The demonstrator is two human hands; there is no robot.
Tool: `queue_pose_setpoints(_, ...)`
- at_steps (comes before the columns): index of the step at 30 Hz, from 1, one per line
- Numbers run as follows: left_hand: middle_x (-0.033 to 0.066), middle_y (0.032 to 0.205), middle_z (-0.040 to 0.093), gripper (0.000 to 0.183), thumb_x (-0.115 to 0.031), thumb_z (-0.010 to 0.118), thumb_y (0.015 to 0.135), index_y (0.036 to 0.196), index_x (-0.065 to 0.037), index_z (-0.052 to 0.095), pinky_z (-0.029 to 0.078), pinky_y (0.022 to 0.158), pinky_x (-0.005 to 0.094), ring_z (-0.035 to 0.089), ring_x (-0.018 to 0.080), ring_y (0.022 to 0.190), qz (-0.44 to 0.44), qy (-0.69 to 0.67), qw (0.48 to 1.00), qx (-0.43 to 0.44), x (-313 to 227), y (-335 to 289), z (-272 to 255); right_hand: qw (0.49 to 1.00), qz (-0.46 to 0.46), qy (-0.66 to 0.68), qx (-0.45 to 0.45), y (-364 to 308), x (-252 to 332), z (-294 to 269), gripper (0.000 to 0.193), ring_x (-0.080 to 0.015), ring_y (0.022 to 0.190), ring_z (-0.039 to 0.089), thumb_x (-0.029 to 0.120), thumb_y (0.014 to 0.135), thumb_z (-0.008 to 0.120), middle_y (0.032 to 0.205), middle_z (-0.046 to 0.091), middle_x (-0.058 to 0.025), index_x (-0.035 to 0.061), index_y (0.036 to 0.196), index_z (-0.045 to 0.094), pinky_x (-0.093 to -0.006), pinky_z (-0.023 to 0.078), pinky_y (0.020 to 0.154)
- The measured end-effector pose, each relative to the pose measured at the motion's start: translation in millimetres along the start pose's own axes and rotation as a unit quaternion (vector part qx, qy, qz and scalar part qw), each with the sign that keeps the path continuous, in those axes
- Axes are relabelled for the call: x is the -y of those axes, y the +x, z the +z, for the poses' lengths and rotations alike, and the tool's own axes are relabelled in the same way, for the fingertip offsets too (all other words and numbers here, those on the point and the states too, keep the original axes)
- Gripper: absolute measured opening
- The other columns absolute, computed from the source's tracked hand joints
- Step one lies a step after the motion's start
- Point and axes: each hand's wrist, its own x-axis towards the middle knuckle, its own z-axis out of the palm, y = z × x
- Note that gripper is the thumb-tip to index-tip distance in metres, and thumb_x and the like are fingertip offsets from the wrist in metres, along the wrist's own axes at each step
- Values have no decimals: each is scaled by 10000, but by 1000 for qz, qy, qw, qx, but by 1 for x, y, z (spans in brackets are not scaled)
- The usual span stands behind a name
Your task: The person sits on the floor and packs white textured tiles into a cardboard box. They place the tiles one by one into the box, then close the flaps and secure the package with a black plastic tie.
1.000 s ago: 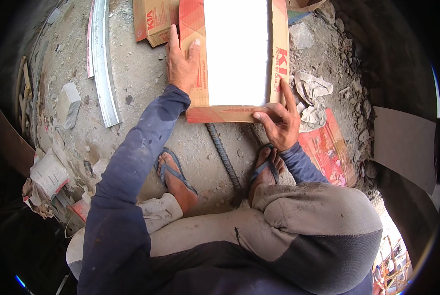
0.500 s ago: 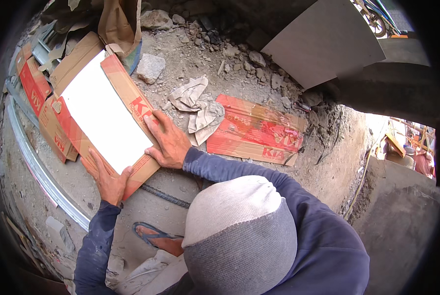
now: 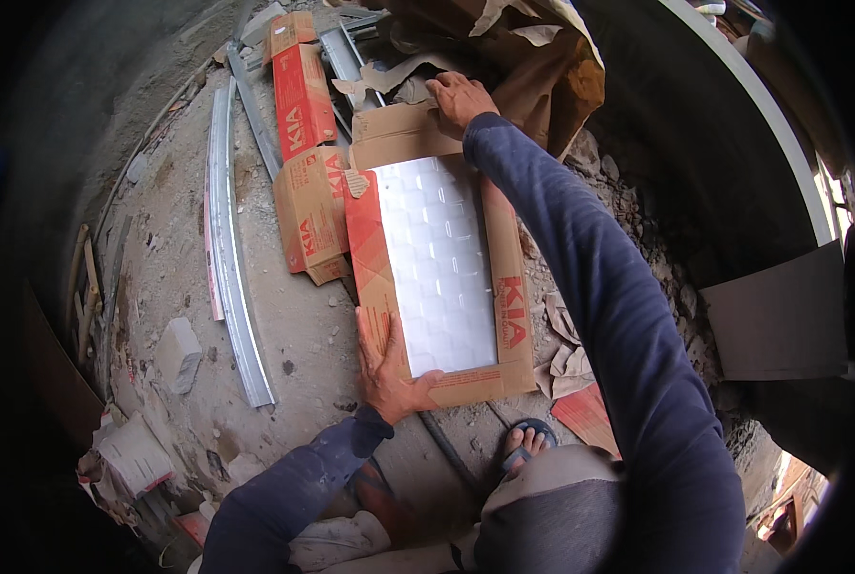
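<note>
An open cardboard carton in brown and red lies in front of me. Inside its frame shows a glossy white tile with a hexagon pattern. At the near left corner of the carton, my left hand grips its side, the thumb by the near edge. My right hand reaches to the far end, fingers curled just beyond the raised cardboard flap, close to crumpled brown paper. What those fingertips hold, if anything, is hidden.
Left of the carton lie torn red-brown cardboard boxes and long metal channels. A pale block sits on the dusty ground. Rubble and crumpled paper lie to the right; a grey panel stands farther right.
My right hand has left the carton's near right side and reached to its far end. My left hand stays at the near left corner. The view has turned, and the tile's pattern now shows.
</note>
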Motion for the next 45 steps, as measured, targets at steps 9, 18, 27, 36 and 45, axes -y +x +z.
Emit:
queue_pose_setpoints(9,318,1676,176,1159,-495,886,705,1620,-46,334,346,1166,628,256,589,1474,6,-7,1000,10,2,2,-8,967,-84,-26,240,23,-13,-47,271,-388,1004,719,271,846,731,1026,752,-175,60,1014,748,-473,580,832)
queue_pose_setpoints(18,329,1658,197,1153,-456,888,694,1610,-24,338,327,1166,638,253,579,1471,1,-11,1000,6,-5,7,-10,996,-45,80,22,-122,53,-83,374,-322,1080,570,347,947,705,1135,636,-121,142,1256,754,-459,480,945)
queue_pose_setpoints(27,297,1667,199,1032,-660,690,875,1649,-108,288,157,1198,708,170,560,1517,-10,182,983,-8,-14,5,11,996,5,78,43,-194,65,-55,692,-334,1569,273,524,1049,479,1677,345,-145,136,1615,383,-578,148,1274)
queue_pose_setpoints(36,309,1649,260,770,-553,417,1075,1660,-85,243,234,1233,576,249,484,1523,75,230,969,-41,-3,3,31,928,143,263,-223,-299,78,-133,443,-355,1263,562,239,933,718,1289,611,-175,63,1326,616,-532,399,1075)
queue_pose_setpoints(45,281,1703,126,781,-592,323,1089,1677,-97,179,175,1245,583,163,458,1562,63,217,974,26,38,12,27,719,593,-313,-180,-694,13,-297,211,-271,862,693,171,949,697,979,686,-169,0,1072,699,-389,541,751)
